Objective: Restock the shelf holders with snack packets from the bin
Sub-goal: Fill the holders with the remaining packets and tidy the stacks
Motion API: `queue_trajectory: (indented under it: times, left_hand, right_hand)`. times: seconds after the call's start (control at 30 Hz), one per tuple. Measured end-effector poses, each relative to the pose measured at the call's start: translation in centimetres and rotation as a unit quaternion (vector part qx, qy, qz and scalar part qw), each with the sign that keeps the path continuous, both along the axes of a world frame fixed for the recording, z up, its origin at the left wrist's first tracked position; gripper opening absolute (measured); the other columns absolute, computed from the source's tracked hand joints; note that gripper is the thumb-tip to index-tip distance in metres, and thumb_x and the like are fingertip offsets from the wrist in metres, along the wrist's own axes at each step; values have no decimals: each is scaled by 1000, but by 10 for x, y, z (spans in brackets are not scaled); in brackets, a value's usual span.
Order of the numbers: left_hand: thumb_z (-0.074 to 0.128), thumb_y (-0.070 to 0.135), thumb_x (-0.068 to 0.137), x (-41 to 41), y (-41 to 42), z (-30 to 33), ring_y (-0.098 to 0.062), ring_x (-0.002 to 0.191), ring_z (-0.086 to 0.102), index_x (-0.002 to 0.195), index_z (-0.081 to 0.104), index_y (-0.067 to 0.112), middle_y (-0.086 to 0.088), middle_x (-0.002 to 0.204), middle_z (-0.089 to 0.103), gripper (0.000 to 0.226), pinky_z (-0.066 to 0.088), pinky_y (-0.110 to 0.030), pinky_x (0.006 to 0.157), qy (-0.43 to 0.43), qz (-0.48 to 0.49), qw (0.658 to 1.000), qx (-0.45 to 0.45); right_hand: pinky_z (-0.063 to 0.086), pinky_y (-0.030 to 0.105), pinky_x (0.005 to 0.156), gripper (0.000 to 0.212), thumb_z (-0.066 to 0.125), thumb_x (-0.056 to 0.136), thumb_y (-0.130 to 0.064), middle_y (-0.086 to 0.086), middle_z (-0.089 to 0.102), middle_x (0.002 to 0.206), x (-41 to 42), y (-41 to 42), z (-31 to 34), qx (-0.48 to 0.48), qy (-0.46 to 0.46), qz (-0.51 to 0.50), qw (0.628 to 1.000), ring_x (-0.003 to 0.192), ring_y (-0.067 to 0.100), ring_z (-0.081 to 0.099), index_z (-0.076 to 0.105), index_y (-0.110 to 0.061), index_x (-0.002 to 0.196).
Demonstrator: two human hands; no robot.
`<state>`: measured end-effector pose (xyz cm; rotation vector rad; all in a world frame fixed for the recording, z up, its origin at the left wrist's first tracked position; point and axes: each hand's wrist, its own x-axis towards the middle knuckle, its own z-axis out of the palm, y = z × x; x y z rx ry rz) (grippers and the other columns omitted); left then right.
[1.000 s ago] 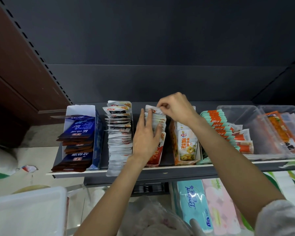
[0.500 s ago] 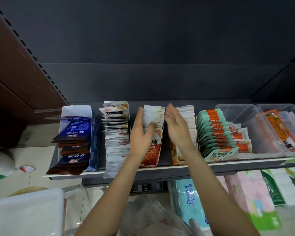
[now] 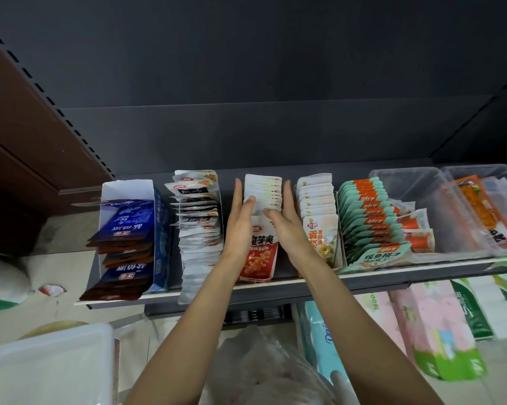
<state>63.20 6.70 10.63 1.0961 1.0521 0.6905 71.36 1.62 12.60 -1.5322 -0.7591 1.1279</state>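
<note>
Hands flank one row of snack packets on the shelf [image 3: 275, 283]. The left hand [image 3: 240, 220] stands with straight fingers along the left side of the red-and-white packets [image 3: 262, 226], its thumb lying on top of the row. The right hand [image 3: 287, 220] mirrors it on the right side, fingers straight, thumb also on the packet tops. Neither hand grips anything; both press flat against the row between them.

Just right of the right hand stands a row of yellow-printed packets [image 3: 318, 211], and beyond that a row of green-and-orange packets [image 3: 369, 220]. Further right sit two clear plastic tubs [image 3: 416, 200], the far one holding orange packets [image 3: 480, 211]. Left of the left hand stands a row of white-and-black packets [image 3: 199, 223], then a white-and-blue box [image 3: 158, 229] with dark blue and brown packets [image 3: 126, 238] spilling toward the shelf's front edge.

Below the shelf, tissue packs [image 3: 427, 325] lie at the right. A white bin [image 3: 47, 363] shows at the lower left, and a crumpled plastic bag [image 3: 261, 369] lies between the forearms.
</note>
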Motion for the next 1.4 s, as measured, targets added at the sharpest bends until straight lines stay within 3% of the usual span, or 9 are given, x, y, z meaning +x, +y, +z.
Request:
queue_trajectory:
  times: [0.1, 0.2, 0.37, 0.57, 0.87, 1.03, 1.13, 1.23, 1.4]
  left_hand:
    - [34, 26, 103, -5, -5, -1, 9, 117, 45, 149, 21, 34, 18, 139, 42, 49, 36, -15, 99, 21, 37, 998, 40]
    - [36, 29, 101, -6, -6, -6, -10, 130, 42, 147, 27, 35, 7, 145, 44, 47, 33, -32, 109, 42, 61, 997, 10]
    - [43, 29, 98, -5, 0, -14, -10, 123, 52, 146, 31, 37, 8, 134, 56, 50, 37, -39, 109, -13, 45, 999, -17]
    - [43, 56, 89, -1, -21, -15, -12, 130, 45, 145, 16, 50, 9, 144, 46, 62, 37, -44, 109, 37, 6, 999, 10]
    - [38, 35, 101, 3, -16, 1, -6, 136, 32, 149, 17, 37, 9, 152, 31, 52, 29, -26, 110, 23, 9, 998, 56]
    - [37, 35, 101, 10, -17, -1, -9, 143, 22, 150, 5, 36, 9, 158, 17, 58, 21, -33, 117, 3, -28, 998, 52]
    - [36, 41, 101, 11, -15, -3, -11, 145, 17, 149, -2, 39, 9, 159, 11, 61, 17, -39, 119, 4, -46, 997, 54]
    - [33, 47, 98, 10, -6, -4, -9, 147, 3, 148, 1, 43, 9, 160, -3, 59, 10, -35, 119, 64, -57, 984, 154]
    - [23, 43, 102, 13, 4, -1, -16, 147, -1, 149, 18, 39, 5, 160, -7, 47, 20, -38, 115, 263, -100, 912, 298]
  right_hand:
    - [27, 24, 112, 71, 46, 97, -11, -6, 31, 151, -10, -6, -6, -12, 0, -31, 999, 133, 4, 30, 3, -22, 153]
    - [36, 15, 103, 64, 45, 97, -7, -10, 42, 141, -18, -9, -13, -1, -8, -11, 1000, 128, 3, 40, 15, -25, 150]
    - [36, 8, 94, 62, 47, 94, -5, -15, 46, 134, -6, 6, -9, -1, -59, 17, 998, 121, -1, 44, 25, -28, 148]
    - [36, 31, 110, 70, 53, 92, -10, -9, 47, 141, 5, -1, -14, -14, -86, -7, 996, 125, 3, 46, 18, -25, 151]
    - [26, 33, 116, 79, 51, 90, -10, -1, 24, 156, 14, -6, -3, -8, -150, -9, 989, 142, 12, 26, 4, -18, 152]
    - [9, 16, 112, 69, 47, 97, -15, 0, 11, 159, 14, -4, -11, -21, -276, 40, 960, 145, 10, 9, 7, -14, 152]
    - [14, 10, 111, 65, 45, 99, -18, -2, 14, 159, 13, -5, -13, -16, -283, 28, 959, 141, 3, 15, 8, -15, 153]
    - [17, 10, 106, 59, 43, 100, -26, 1, 24, 156, 13, -3, -13, -20, -319, 13, 948, 139, 9, 27, 15, -13, 151]
    - [11, 17, 108, 62, 35, 102, -32, 6, 8, 160, 12, -3, -17, -38, -402, 38, 914, 146, 15, 11, 5, -10, 152]
